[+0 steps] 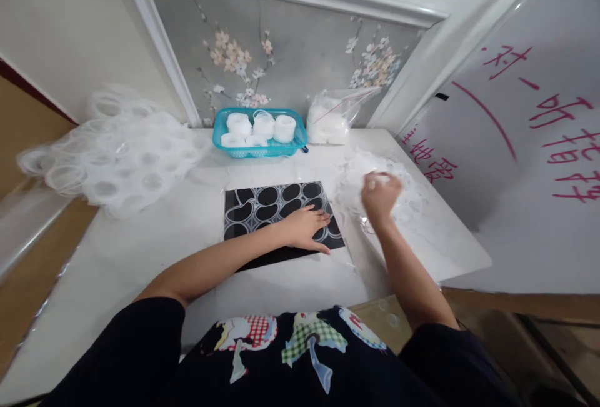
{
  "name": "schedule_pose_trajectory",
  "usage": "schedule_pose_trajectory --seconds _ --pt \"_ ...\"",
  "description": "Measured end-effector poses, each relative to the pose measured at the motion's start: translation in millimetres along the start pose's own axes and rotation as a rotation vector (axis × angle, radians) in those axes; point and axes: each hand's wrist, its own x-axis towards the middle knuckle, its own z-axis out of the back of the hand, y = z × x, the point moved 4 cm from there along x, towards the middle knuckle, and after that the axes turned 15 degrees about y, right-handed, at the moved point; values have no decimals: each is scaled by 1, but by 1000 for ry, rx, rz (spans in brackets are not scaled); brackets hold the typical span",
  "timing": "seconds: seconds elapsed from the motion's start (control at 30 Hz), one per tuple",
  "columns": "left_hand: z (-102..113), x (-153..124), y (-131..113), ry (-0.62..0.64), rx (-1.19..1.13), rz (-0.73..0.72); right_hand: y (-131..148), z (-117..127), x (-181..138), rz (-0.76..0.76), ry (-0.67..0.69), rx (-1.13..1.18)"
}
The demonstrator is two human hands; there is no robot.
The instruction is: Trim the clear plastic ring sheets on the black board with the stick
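Quick headcount: one white table (pixel 154 251), and two hands on it, the left hand (pixel 307 227) and the right hand (pixel 380 193). One black mat (pixel 255 241) dead centre. I count seven or so ovals showing on it, but the left hand covers the rest, so no full number. At 12 o'clock there's one teal basket (pixel 262 149) with five white rolls (pixel 285 127) inside. One clear zip bag (pixel 328 120) at 1 o'clock. One loose pile of white scraps (pixel 412 204) at 2 o'clock, way too many and too blurry to count. One big heap of clear ringed sheets (pixel 117 157) at 10 o'clock, same story there.
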Motion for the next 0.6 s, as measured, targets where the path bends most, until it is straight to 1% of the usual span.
schedule_pose_trajectory --seconds 0.03,0.07,0.1,0.13,0.2,0.23,0.27,0.3,0.4,0.47,0.5,0.53,0.6 --pt "1 -1 1 15 -21 9 -10 13 11 -119 -145 35" --pt "2 -2 2 29 -42 11 -14 20 17 -117 -168 76" --pt "3 -3 3 36 -61 10 -14 23 19 -74 -125 123" --pt "4 -4 3 38 -75 9 -10 23 13 -11 -44 174" --pt "6 -7 4 25 -83 7 3 17 -14 102 169 283" --pt "7 -9 4 9 -81 13 9 14 -32 105 243 348" --pt "8 -10 4 -16 -81 22 14 11 -50 71 294 433" --pt "10 -12 3 -50 -92 32 17 8 -67 0 333 545" --pt "20 -20 -3 -185 -233 50 24 4 -100 -247 421 998" --pt "28 -24 -8 -241 -409 32 31 4 -108 -384 477 1317" --pt "31 -26 -11 -242 -503 11 35 4 -110 -441 511 1449" --pt "33 -26 -14 -229 -589 -16 40 4 -111 -494 545 1553" --pt "37 -26 -19 -198 -714 -64 48 4 -112 -575 617 1678"
